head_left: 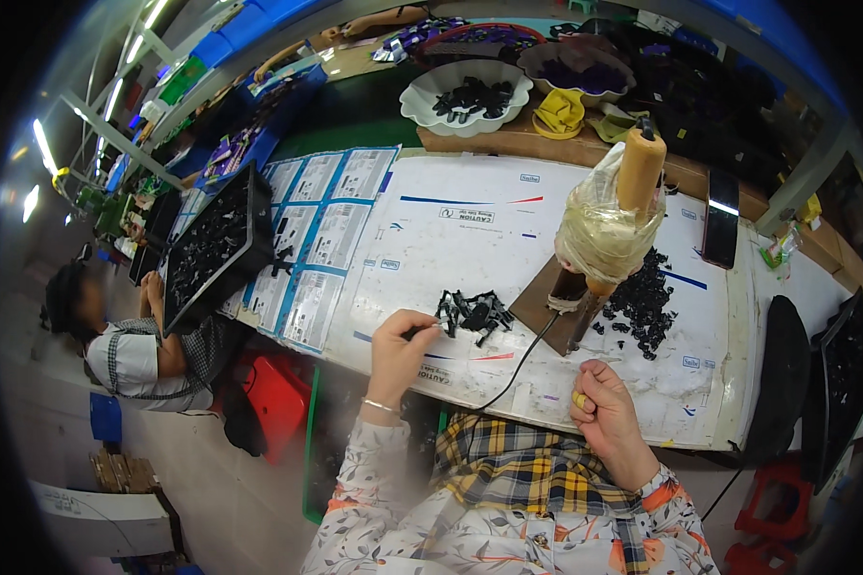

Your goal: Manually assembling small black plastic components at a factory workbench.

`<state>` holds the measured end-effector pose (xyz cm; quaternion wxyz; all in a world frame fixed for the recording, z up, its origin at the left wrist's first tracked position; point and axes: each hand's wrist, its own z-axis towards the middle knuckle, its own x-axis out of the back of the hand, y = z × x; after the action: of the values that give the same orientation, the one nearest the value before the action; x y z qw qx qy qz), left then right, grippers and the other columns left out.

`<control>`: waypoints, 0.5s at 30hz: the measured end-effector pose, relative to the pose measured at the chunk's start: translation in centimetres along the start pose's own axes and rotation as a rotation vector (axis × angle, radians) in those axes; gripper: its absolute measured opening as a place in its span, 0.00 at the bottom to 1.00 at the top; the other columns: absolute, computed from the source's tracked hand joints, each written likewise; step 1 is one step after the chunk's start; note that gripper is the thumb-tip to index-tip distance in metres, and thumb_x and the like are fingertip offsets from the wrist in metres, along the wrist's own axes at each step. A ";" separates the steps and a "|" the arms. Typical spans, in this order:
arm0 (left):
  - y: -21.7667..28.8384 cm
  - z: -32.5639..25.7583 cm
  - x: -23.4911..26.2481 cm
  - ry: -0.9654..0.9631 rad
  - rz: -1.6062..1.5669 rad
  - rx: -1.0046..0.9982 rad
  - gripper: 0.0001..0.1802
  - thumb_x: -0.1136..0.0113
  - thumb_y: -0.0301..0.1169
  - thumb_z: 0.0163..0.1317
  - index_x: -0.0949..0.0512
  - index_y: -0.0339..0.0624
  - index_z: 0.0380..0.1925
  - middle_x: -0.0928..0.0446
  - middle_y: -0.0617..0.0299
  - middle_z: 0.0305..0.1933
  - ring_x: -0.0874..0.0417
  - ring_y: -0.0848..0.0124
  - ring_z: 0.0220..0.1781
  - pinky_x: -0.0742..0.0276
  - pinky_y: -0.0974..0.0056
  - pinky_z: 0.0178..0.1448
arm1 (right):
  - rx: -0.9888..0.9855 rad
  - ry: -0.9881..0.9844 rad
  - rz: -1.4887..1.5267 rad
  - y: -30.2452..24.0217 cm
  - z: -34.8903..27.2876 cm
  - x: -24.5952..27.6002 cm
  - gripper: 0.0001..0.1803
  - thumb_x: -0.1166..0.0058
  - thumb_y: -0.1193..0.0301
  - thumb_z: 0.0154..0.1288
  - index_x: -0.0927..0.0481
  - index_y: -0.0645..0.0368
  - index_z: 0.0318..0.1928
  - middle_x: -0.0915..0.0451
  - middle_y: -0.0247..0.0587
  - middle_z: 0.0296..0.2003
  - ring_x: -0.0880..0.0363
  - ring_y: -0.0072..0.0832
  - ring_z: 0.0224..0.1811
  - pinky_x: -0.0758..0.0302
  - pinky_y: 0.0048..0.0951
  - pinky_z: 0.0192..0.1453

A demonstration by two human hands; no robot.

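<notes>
My left hand [400, 356], a bracelet on its wrist, has its thumb and forefinger pinched together at the left edge of a small pile of black plastic pieces [477, 314]. Whatever lies between those fingertips is too small to name. My right hand [604, 407] is curled closed near the table's front edge, with a yellow cover on one finger; its contents, if any, are hidden. Between and beyond my hands stands a bench device [612, 225] with a wooden handle, wrapped in clear film, on a brown base plate [539, 305]. To its right lies a heap of tiny black parts [645, 307].
A black cable [513, 377] crosses the white tabletop [403, 278]. At the back are a white scalloped bowl [422, 101] of dark parts and a yellow cloth [559, 113]. A phone [720, 218] lies right. A black tray [251, 216] stands left, near a seated co-worker [134, 359].
</notes>
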<state>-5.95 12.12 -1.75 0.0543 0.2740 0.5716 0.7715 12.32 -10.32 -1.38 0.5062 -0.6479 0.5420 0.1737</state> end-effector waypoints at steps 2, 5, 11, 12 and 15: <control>1.1 0.1 -0.9 -0.060 0.224 -0.038 0.08 0.35 0.25 0.43 0.22 0.36 0.25 0.24 0.61 0.25 0.25 0.71 0.26 0.30 0.70 0.29 | 0.042 -0.013 0.021 0.3 0.2 0.6 0.05 0.53 0.75 0.62 0.29 0.60 0.38 0.31 0.32 0.24 0.40 0.14 0.19 0.44 0.15 0.20; 1.9 0.2 -1.6 -0.118 0.592 -0.104 0.12 0.34 0.30 0.40 0.21 0.36 0.26 0.26 0.57 0.25 0.24 0.65 0.27 0.29 0.66 0.32 | 0.015 0.026 -0.020 0.3 0.0 0.5 0.05 0.53 0.76 0.61 0.29 0.60 0.38 0.30 0.34 0.26 0.40 0.14 0.19 0.44 0.15 0.20; 1.0 0.4 -0.1 -0.027 0.748 -0.119 0.10 0.36 0.29 0.40 0.22 0.37 0.25 0.26 0.57 0.26 0.24 0.62 0.30 0.29 0.62 0.34 | -0.015 0.017 -0.019 0.4 -0.6 0.1 0.04 0.53 0.76 0.61 0.30 0.60 0.37 0.28 0.38 0.31 0.39 0.14 0.19 0.43 0.15 0.21; 1.0 0.4 0.4 -0.021 0.727 -0.089 0.11 0.36 0.29 0.40 0.22 0.38 0.26 0.26 0.57 0.27 0.24 0.62 0.30 0.29 0.63 0.34 | -0.018 0.016 -0.019 0.5 -0.5 0.2 0.04 0.53 0.76 0.61 0.30 0.60 0.37 0.28 0.38 0.31 0.39 0.14 0.19 0.43 0.15 0.21; 1.4 0.3 0.8 -0.017 0.680 -0.026 0.13 0.36 0.28 0.40 0.23 0.39 0.29 0.26 0.57 0.27 0.24 0.62 0.31 0.29 0.63 0.34 | 0.039 0.039 -0.032 0.6 -0.5 0.2 0.05 0.53 0.77 0.61 0.30 0.60 0.38 0.28 0.38 0.31 0.39 0.14 0.19 0.43 0.15 0.21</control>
<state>-6.14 12.21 -0.17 -0.1977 0.4548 0.4371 0.7503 11.69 -10.80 -1.65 0.5107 -0.6500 0.5445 0.1421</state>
